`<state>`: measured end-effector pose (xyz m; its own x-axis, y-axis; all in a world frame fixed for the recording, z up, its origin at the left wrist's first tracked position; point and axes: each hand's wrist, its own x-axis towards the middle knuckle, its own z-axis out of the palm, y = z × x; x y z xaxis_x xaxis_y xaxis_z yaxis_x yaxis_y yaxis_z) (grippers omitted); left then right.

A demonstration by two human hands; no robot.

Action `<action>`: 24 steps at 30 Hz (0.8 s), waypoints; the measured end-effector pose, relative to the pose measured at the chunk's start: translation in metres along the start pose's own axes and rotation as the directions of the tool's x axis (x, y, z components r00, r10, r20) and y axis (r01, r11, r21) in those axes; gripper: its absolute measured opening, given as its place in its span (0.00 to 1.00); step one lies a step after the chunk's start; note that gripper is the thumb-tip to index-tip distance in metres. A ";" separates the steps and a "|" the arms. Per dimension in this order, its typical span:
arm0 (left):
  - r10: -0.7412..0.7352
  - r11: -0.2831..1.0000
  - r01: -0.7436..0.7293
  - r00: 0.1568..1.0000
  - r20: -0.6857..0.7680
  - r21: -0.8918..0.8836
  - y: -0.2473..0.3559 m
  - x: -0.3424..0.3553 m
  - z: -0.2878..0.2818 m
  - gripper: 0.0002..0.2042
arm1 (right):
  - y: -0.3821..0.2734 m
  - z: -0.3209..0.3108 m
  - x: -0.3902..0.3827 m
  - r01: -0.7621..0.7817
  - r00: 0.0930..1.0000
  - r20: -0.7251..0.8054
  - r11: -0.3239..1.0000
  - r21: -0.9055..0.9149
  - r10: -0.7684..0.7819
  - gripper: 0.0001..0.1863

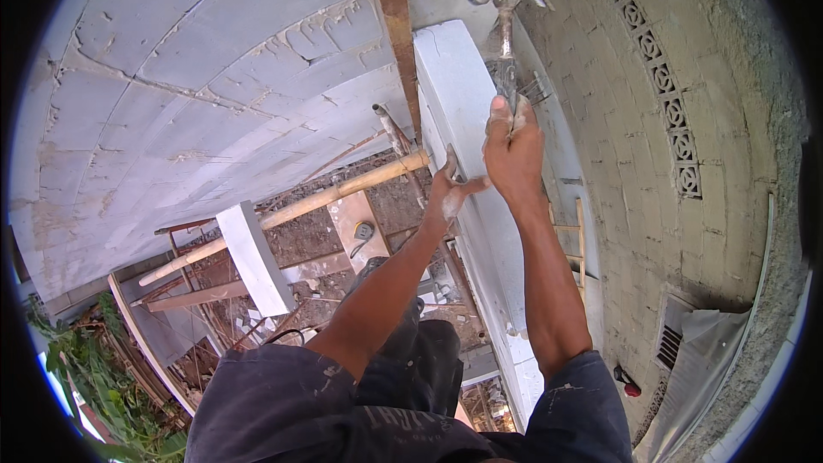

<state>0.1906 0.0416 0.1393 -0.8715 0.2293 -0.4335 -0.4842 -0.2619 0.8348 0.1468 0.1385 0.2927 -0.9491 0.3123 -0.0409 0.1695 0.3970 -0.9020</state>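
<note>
My right hand (514, 150) is wrapped round the dark grip of a claw hammer (507, 30). The hammer's metal head points away from me, beyond the fist, above the right side of a white block wall (467, 94). My left hand (454, 190) is against the left edge of this wall, fingers and thumb spread, the thumb reaching over onto the top face. Whitish dust marks both hands. The wall's top runs from the far end back toward me, between my forearms.
A bamboo pole (343, 193) crosses the scaffold on the left. A loose white block (255, 257) and a tape measure (363, 230) on a plank lie below. A rusty metal post (396, 17) rises ahead. A block wall with vent blocks (673, 111) stands right.
</note>
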 end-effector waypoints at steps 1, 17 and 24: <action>0.013 1.000 -0.013 1.000 0.000 -0.007 -0.002 0.000 0.000 0.54 | -0.006 0.002 -0.001 0.064 0.995 -0.068 0.998 -0.024 -0.066 0.23; -0.012 0.999 0.015 0.998 -0.067 0.046 -0.011 0.005 0.008 0.57 | -0.007 -0.028 -0.005 -0.171 0.985 -0.064 0.965 -0.198 0.161 0.19; 0.558 0.507 -0.340 0.830 -0.001 0.792 0.041 -0.008 0.028 0.44 | 0.089 -0.102 -0.129 -0.293 0.945 -0.205 0.941 -0.172 0.257 0.13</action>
<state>0.1794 0.0551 0.1865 -0.9934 0.0432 0.1059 0.1126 0.5314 0.8396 0.3111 0.2220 0.2619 -0.7987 0.5735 -0.1823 0.4831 0.4304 -0.7625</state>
